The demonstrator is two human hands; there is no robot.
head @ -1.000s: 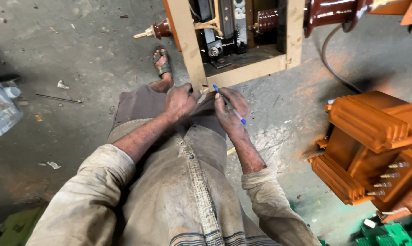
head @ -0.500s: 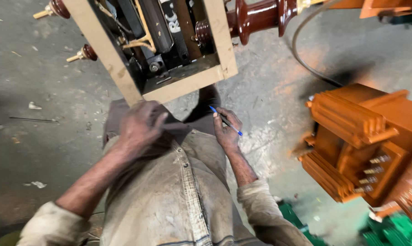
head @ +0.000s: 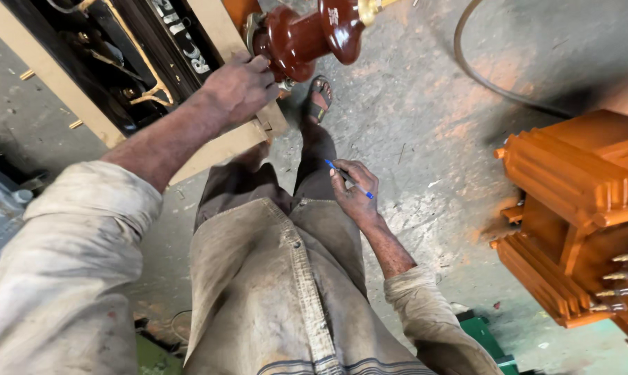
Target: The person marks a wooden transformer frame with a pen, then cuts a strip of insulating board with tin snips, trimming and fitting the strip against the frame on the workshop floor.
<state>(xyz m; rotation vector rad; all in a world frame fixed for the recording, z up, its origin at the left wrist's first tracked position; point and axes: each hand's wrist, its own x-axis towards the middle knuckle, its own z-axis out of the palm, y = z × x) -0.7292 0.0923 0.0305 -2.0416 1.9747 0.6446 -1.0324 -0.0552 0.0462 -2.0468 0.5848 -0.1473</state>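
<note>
Insulator point(head: 303, 38) beside left hand point(head: 239, 87); right hand point(head: 354, 194) grips pen point(head: 348, 178).

A blue pen point(head: 349, 179) lies slanted in the right hand point(head: 355, 191), a little past the picture's centre toward 3 o'clock; its tip points to 10 o'clock and its cap end to 4 o'clock, and the fingers curl loosely round the barrel above the thigh. At 12 o'clock a pale wooden frame point(head: 220, 149) runs aslant, with dark windings and brass strips inside it. The left hand point(head: 239, 87) rests on the frame's corner, knuckles up. Touching its fingertips at 1 o'clock is a glossy reddish-brown ribbed insulator point(head: 307, 35), lying on its side.
</note>
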